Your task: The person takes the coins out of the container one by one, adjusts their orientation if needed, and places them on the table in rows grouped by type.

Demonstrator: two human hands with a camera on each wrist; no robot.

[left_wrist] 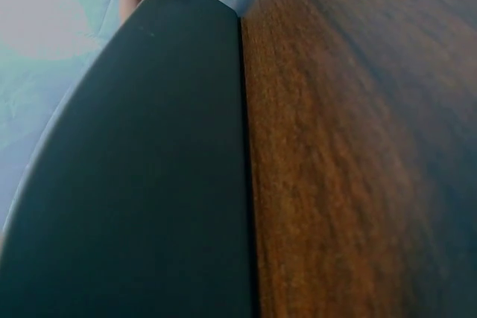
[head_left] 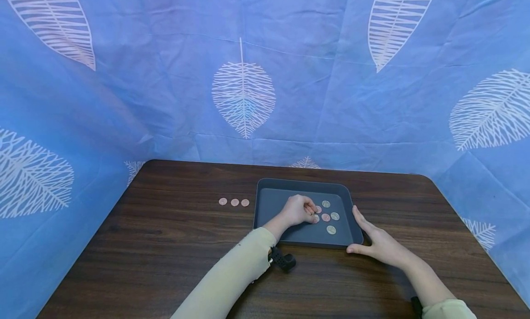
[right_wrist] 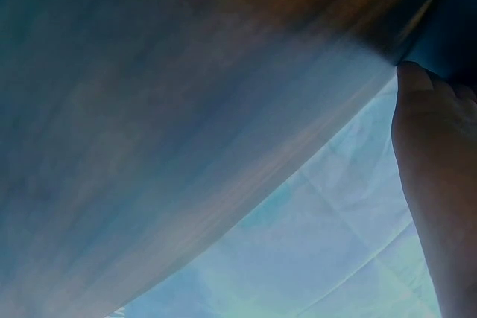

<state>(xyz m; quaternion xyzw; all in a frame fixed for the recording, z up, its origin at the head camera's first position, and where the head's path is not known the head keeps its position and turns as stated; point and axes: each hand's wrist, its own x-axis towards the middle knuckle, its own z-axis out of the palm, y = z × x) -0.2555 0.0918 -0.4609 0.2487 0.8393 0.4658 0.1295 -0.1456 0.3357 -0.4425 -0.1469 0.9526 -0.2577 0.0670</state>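
Lying in row on dark wooden table (head_left: 165,245): three reddish coins (head_left: 234,202), just left of grey tray (head_left: 302,185). Left hand (head_left: 297,210) over tray floor, fingers bent down, tips at reddish coin (head_left: 318,209) and silvery coin (head_left: 316,218); whether pinching either, cannot tell. Just right, on tray floor: another reddish coin (head_left: 325,217), three more silvery coins (head_left: 335,216). Right hand (head_left: 377,240) at tray's right side, thumb spread wide from straight fingers, thumb near front corner.

Likely coins (head_left: 325,217), flat in gray tray (head_left: 265,206)
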